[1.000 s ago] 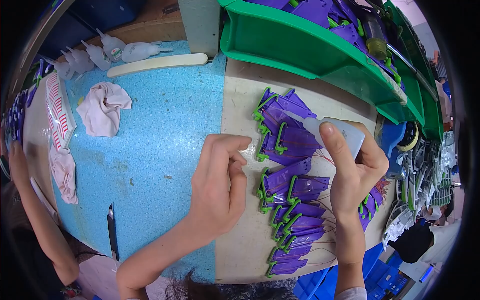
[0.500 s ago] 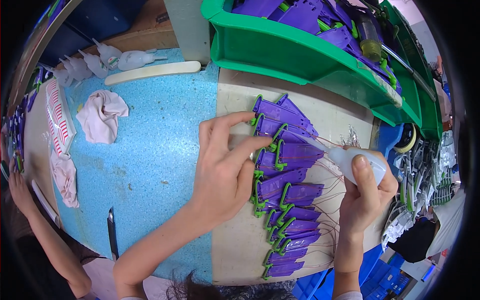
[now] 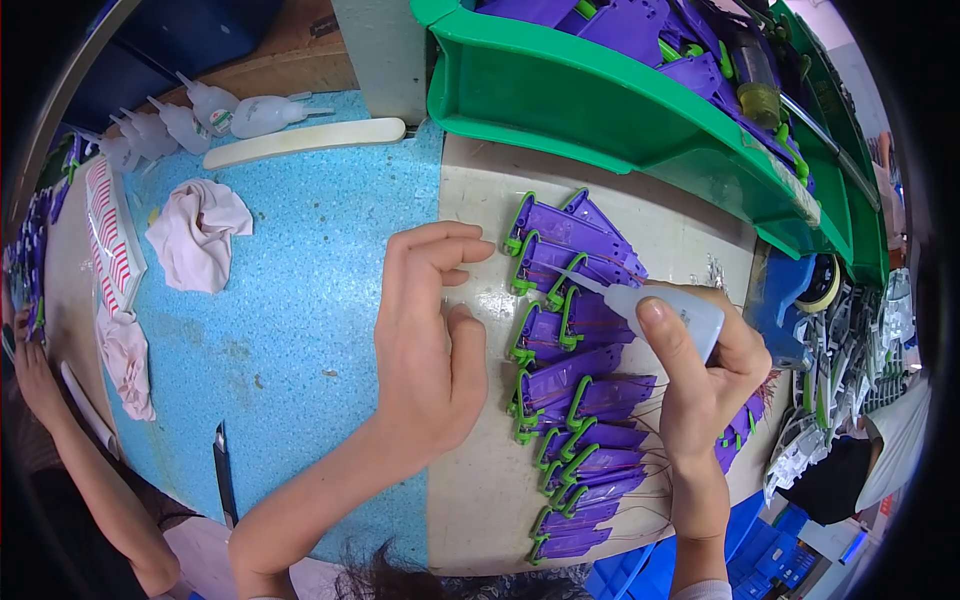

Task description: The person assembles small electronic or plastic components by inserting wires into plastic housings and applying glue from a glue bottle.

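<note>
My right hand [image 3: 715, 385] grips a translucent white squeeze bottle [image 3: 697, 318] tilted to the left. Its thin nozzle reaches over one of the upper purple plastic pieces [image 3: 590, 238] with green clips; whether the tip touches is too small to tell. Several such pieces with thin reddish wires overlap in a column down the pale board [image 3: 480, 470]. Left of that column, my left hand [image 3: 430, 345] hovers apart from the pieces. It holds nothing, with fingers loosely bent and the thumb apart.
A green bin [image 3: 560, 120] of purple parts stands at the far right. On the blue mat [image 3: 300, 290] lie a crumpled cloth [image 3: 200, 235], a pale strip [image 3: 305, 143], more squeeze bottles [image 3: 265, 117] and a black-handled cutter [image 3: 224, 470]. Another person's arm [image 3: 95, 465] is at left.
My left hand has drawn back leftward from the purple pieces and its fingers have loosened. The bottle in my right hand has shifted left, its nozzle still over the upper pieces.
</note>
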A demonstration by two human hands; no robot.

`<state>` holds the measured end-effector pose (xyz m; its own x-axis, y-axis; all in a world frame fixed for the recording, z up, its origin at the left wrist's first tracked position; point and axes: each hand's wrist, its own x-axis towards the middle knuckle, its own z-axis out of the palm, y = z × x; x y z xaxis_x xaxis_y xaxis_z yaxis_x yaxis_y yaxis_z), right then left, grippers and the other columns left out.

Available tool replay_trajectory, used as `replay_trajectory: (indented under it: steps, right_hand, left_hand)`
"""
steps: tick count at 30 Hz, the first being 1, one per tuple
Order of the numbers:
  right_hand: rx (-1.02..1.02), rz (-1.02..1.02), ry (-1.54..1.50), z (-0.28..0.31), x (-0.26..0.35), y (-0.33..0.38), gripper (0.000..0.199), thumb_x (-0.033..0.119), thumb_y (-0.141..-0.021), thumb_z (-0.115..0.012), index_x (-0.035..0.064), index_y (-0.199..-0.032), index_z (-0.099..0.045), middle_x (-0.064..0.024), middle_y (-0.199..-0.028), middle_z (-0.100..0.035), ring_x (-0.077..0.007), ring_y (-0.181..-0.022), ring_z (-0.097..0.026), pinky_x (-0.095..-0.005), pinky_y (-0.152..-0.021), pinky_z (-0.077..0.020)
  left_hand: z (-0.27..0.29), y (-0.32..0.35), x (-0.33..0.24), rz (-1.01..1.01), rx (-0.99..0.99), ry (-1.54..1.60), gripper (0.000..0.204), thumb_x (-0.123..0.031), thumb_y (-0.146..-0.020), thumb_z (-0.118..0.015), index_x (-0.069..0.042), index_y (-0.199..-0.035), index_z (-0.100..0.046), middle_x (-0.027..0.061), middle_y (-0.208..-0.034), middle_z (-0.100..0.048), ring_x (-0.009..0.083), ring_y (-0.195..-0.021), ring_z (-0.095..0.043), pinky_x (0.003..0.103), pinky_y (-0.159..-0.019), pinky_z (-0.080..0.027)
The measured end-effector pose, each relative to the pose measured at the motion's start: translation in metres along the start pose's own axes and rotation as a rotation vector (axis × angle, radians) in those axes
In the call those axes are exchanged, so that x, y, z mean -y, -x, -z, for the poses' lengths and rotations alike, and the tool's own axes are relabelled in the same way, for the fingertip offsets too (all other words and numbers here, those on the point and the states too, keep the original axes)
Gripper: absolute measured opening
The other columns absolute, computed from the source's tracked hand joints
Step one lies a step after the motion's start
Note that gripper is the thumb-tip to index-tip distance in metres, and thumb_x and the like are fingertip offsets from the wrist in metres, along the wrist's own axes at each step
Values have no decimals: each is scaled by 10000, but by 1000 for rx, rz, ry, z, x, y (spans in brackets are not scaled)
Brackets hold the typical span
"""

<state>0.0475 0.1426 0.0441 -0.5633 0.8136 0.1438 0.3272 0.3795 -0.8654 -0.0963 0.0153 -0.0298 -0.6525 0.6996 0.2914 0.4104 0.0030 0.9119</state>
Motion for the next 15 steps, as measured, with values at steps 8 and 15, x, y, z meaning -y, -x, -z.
replay_trajectory:
  steps: [8,15]
  right_hand:
    - [-88,-36,-31,0,8,-8,178,145,-848,-785,-25,-848,-730,-23,-673,-667,-48,-598,-541,-215,-543,-385]
    - [-29,-16,7,-9,1,-18,159,104,-833,-812,-30,-849,-727,4,-676,-645,-40,-600,-511,-209,-541,-368]
  left_hand:
    - [-1,0,-2,5,-2,-1,501,144,-730,-391,11,-1184,-555,159,-1257,-536,237,-1107,-548,340,-915,-468]
    - [-1,1,0,5,2,-1,509,154,-727,-391,19,-1189,-558,160,-1253,-540,241,-1111,-550,337,-913,-469]
